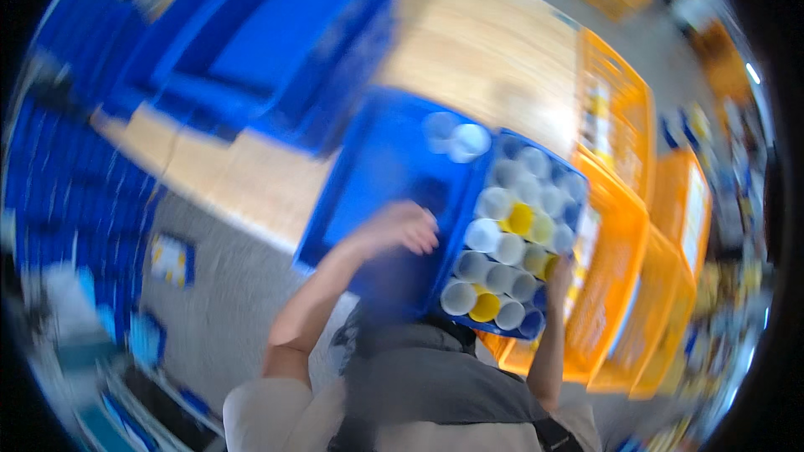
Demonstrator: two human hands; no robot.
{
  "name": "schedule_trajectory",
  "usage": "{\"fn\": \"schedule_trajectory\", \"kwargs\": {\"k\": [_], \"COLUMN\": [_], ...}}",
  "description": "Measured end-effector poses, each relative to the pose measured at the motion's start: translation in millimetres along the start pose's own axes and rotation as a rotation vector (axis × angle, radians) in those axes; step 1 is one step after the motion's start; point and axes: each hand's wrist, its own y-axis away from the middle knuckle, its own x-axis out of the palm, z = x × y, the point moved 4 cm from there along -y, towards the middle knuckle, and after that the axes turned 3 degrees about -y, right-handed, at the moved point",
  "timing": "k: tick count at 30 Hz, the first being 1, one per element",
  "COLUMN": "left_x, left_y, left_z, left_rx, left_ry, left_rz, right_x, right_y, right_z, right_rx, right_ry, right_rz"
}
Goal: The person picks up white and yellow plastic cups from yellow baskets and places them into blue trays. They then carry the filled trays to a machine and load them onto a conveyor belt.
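Note:
My left hand [400, 229] hovers over a shallow blue bin [352, 172], its fingers loosely curled and slightly apart, with nothing visible in them. Two white, round-topped containers [467, 143] stand in that bin's far right corner. Beside it on the right, a second blue bin [511, 136] is packed with rows of upright cylindrical containers, mostly white [481, 235], with several yellow ones [484, 305] among them. My right hand [559, 274] is at this bin's right side, close to a yellow container [550, 267]. Blur hides its fingers and whatever they touch.
Larger blue bins [285, 25] stand on the wooden table [456, 33] at the far left. Orange crates [615, 255] line the right side. Stacked blue bins [63, 176] rise at the left, above the grey floor [222, 272].

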Motion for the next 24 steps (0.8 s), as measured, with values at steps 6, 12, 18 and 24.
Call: {"fn": "schedule_trajectory", "kwargs": {"k": [6, 12, 18, 24], "left_x": [145.7, 200.5, 228.4, 209.8], "left_y": [83.3, 43.8, 91.4, 195.3], "left_z": [138.0, 170.2, 149.7, 121.3], "left_rx": [-0.366, 0.016, 0.122, 0.284], "left_ry": [-0.322, 0.323, 0.213, 0.070], "left_rz": [0.153, -0.359, -0.229, -0.517], "right_x": [3.9, -17.6, -105.3, -169.8], "right_y": [-27.1, -13.8, 45.4, 176.4], "right_z": [-51.8, -70.3, -87.7, 55.1], "right_rx": [0.055, -0.069, 0.024, -0.171], "right_ry": [-0.886, -0.738, -0.955, -0.828], "right_rz": [0.759, 0.697, 0.557, 0.184]}}
